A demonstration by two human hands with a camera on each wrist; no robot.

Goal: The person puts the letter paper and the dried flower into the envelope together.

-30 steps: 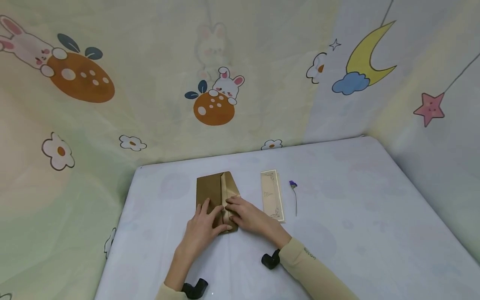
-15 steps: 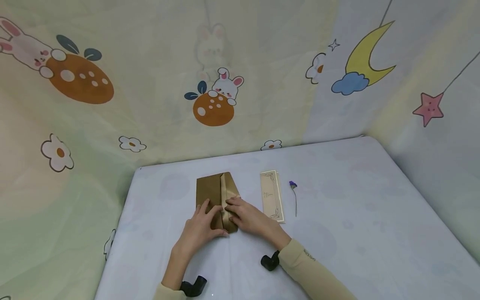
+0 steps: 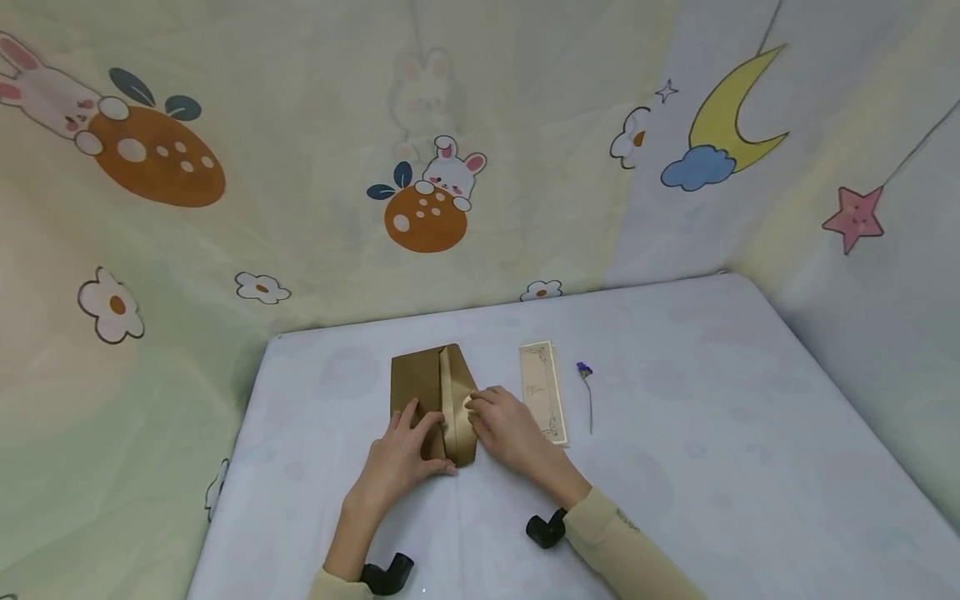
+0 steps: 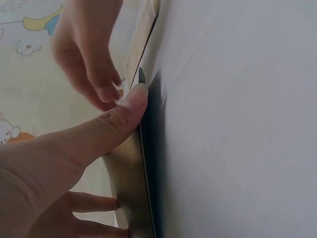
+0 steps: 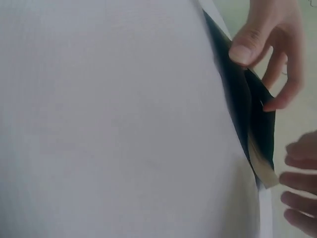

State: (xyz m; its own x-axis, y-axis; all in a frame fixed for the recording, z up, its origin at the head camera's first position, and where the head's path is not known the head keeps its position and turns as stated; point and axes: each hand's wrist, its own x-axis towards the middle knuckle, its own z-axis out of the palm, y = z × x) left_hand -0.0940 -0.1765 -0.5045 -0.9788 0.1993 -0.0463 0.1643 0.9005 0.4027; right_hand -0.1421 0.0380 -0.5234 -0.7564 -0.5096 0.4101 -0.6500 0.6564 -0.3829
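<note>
A brown envelope (image 3: 415,372) with a sheen lies on the table, its pointed flap (image 3: 462,373) on the right and a paler strip along the fold. My left hand (image 3: 401,450) holds the envelope's near part, thumb at the near edge and index finger by the fold. In the right wrist view, a dark gap shows in the envelope (image 5: 237,94) beneath that thumb. My right hand (image 3: 513,433) touches the flap's right edge with its fingertips, the fingers nearly straight. In the left wrist view, the left thumb (image 4: 114,124) covers part of the envelope's edge.
A cream card (image 3: 542,383) with printed corner ornaments lies right of the envelope, close to my right hand. Beyond it lies a purple flower (image 3: 586,372) on a thin stem. The white table (image 3: 712,433) backs onto a patterned cloth (image 3: 322,208).
My right hand has slid right, from the pale strip at the fold out to the flap's outer edge. The left thumb has drawn back slightly; the envelope stays in place.
</note>
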